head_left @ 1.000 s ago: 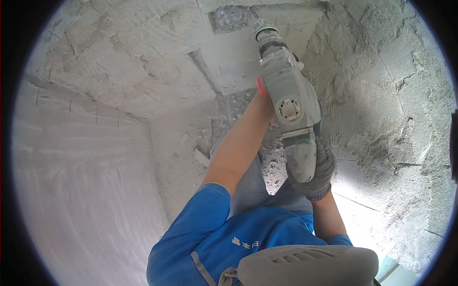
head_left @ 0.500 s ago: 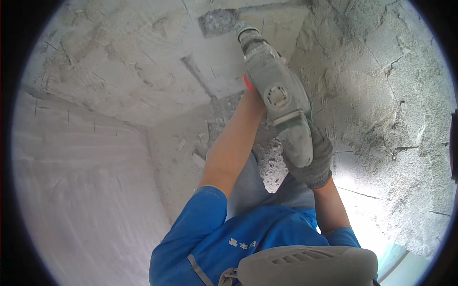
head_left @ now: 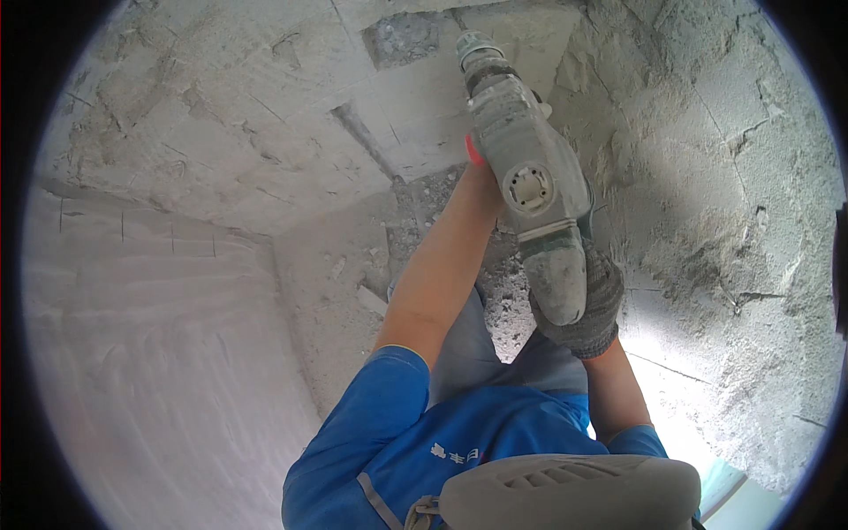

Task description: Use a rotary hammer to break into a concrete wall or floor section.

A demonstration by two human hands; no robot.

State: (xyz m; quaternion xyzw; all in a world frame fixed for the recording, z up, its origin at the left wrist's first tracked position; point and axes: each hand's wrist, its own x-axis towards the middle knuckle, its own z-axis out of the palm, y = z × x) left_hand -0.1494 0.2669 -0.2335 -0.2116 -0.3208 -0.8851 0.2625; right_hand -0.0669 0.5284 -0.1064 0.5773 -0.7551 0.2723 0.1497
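A dusty grey-green rotary hammer points toward a rectangular recess chipped into the concrete; its bit tip is hard to make out. My right hand, in a dark grey knit glove, is closed around the tool's rear handle. At the tool's left side, near a patch of red, my left hand is against the front of the body, its fingers hidden behind it. A narrow chiselled groove runs left of the tool.
Rough, cracked concrete rises on the right, with bright light low beside it. A smoother pale wall stands on the left. Rubble lies around my legs. A dusty grey object at the lower edge partly covers my blue shirt.
The tool and both hands shifted left and up by half a second ago, then moved slightly right and down, ending a little left of where they were one second ago.
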